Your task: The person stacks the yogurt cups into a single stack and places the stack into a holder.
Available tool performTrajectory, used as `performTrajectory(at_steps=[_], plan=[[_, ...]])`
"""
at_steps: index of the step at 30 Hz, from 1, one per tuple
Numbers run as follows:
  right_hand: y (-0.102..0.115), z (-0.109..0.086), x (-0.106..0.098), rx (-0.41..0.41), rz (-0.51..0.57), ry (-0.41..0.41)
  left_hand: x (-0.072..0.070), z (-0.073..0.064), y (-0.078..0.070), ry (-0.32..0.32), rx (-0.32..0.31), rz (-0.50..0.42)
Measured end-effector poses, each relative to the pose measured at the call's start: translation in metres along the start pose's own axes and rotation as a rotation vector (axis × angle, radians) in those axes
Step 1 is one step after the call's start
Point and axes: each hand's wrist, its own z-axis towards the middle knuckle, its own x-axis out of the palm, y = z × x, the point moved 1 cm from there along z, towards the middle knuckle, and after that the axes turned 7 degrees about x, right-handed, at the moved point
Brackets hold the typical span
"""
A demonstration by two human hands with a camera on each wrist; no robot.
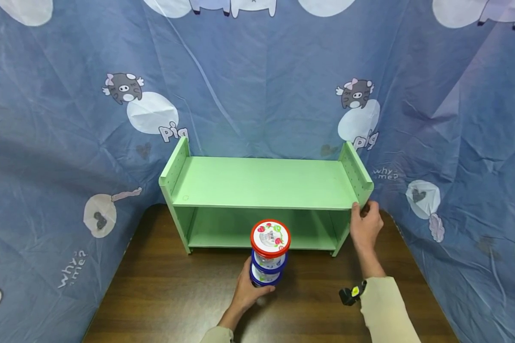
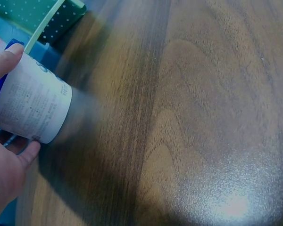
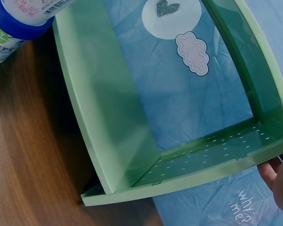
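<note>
A stack of tubs stands in front of a small green two-tier shelf (image 1: 262,183) in the head view. On top is a red-lidded tub (image 1: 270,239) with a berry print; blue-lidded tubs (image 1: 268,267) sit beneath it. My left hand (image 1: 245,289) grips the stack low down, its thumb and fingers round the lowest tub. The left wrist view shows that white printed tub (image 2: 35,101) tilted in the frame, with a shadow on the table. My right hand (image 1: 366,226) holds the front edge of the shelf's right side panel, thumb inside, fingers outside.
The shelf stands at the back of a brown wooden table (image 1: 176,295). A blue cloth (image 1: 262,95) with pig prints hangs behind and at both sides. Raised side panels flank the shelf's top board. A black device (image 1: 350,295) is strapped to my right wrist.
</note>
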Motion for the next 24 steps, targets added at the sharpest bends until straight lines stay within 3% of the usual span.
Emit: performTrajectory(at_steps=[24], plan=[[-0.0044, 0.0008, 0.0033, -0.03, 0.014, -0.016, -0.0058, -0.0029, 0.0002, -0.053, 0.007, 0.048]])
